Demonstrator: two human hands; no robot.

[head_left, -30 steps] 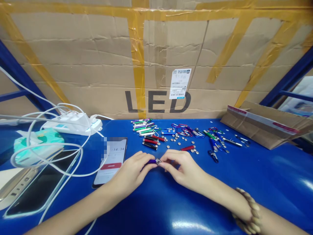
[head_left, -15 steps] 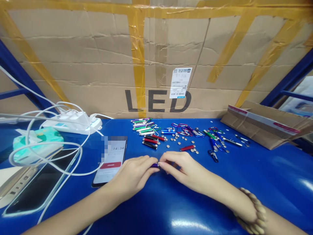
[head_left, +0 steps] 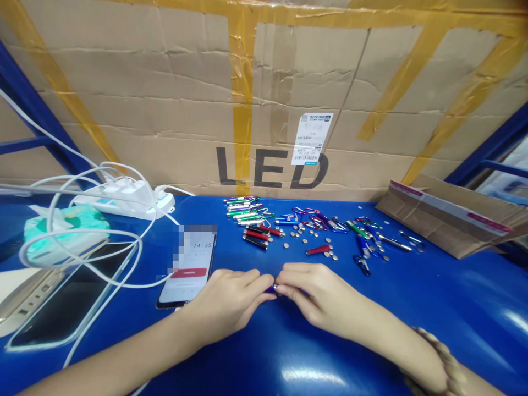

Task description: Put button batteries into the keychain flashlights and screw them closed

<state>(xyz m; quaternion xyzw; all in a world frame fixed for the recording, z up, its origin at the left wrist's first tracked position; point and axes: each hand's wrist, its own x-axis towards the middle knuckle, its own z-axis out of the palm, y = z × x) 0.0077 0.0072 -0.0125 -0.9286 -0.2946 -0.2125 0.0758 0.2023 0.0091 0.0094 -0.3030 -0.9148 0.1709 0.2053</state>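
Observation:
A small purple mini flashlight [head_left: 270, 289] is mostly hidden inside the fingers of my left hand [head_left: 231, 297], which is closed round it. Thumb and fingertips of my right hand [head_left: 319, 291] pinch its silver end, where the two hands meet. Just beyond them lie a red mini flashlight [head_left: 319, 250] and several round button cells [head_left: 286, 246]. A small group of black and red flashlights [head_left: 256, 240] rests a little farther back. Behind that group is a row of green, purple and silver flashlights [head_left: 243, 212].
Carabiner clips with flashlights [head_left: 363, 242] lie scattered to the right, near an open cardboard box [head_left: 449, 223]. On the left are a lit phone [head_left: 187, 283], a dark phone [head_left: 70, 302], looping white cables, a power strip [head_left: 127, 198] and a tissue pack [head_left: 61, 234]. A large carton [head_left: 185, 110] stands behind.
Both hands have shifted slightly right and lower in the picture, still joined at the purple flashlight. The whole view has moved a little. The phone's display went from 14:34 to 14:35.

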